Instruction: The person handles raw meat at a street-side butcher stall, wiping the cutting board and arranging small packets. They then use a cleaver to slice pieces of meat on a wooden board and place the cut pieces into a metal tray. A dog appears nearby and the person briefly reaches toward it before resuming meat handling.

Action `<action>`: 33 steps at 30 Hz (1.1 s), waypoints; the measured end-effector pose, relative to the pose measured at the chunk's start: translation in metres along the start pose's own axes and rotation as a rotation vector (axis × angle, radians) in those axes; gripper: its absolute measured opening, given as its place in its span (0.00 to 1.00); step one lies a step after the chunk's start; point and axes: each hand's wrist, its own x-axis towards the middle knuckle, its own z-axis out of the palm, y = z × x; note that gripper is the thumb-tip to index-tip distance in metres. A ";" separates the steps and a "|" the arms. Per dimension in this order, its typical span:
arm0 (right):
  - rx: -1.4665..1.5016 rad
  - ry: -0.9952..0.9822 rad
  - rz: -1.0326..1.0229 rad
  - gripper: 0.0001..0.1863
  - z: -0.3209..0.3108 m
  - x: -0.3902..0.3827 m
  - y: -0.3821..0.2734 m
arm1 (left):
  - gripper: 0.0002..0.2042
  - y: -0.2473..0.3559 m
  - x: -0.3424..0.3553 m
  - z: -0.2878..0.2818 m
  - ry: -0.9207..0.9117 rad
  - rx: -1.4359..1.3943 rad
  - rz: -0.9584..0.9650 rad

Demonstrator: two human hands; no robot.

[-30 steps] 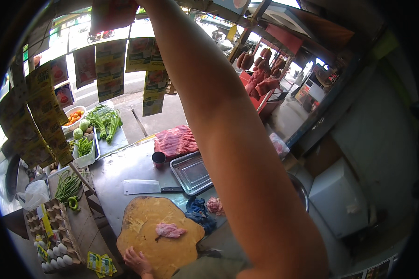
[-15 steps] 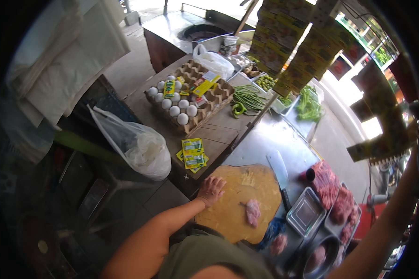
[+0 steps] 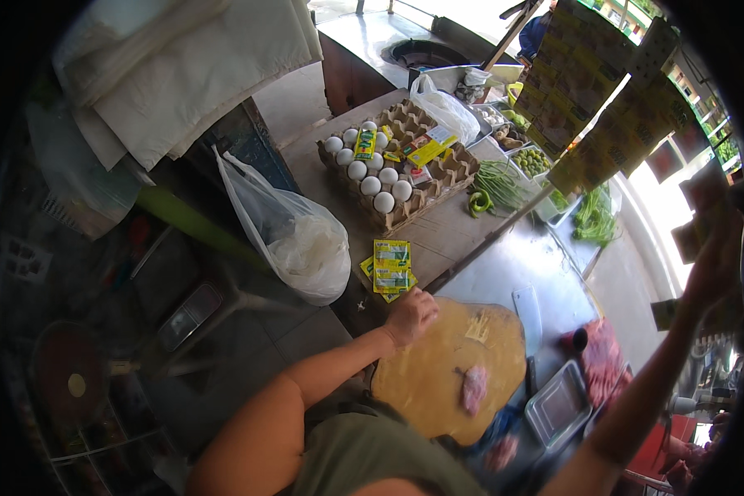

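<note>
A broad, silver sheet-metal table [image 3: 492, 264] stretches beyond and right of a rounded, yellow-brown wooden chopping board [image 3: 417, 388]. Long strips of yellow paper-like sachets [image 3: 574, 74] hang beyond the board, to its right. Past its far left side sits a square brown pulp egg tray [image 3: 442, 183], partly filled with white eggs [image 3: 383, 202]; left of it hangs a translucent white plastic bag [image 3: 306, 252]. A slab of red raw meat [image 3: 603, 351] lies right of the board, a shallow rectangular see-through tray [image 3: 560, 403] nearer, and a broad-bladed steel cleaver [image 3: 527, 331] just beside its right edge. The person's right hand [image 3: 715, 263] is raised well right of the board, near the hanging strips; its grip is too blurred to tell. The left hand [image 3: 412, 316] is at the board's far left edge, fingers curled inward; whether they close on anything cannot be told. Just beyond lie flat yellow-and-green packets [image 3: 391, 269]. A small piece of pale pink meat [image 3: 473, 390] lies on the board.
</note>
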 end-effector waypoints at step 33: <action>-0.007 -1.792 0.490 0.37 0.012 -0.425 -0.219 | 0.18 -0.132 0.326 -0.209 0.236 0.728 -0.609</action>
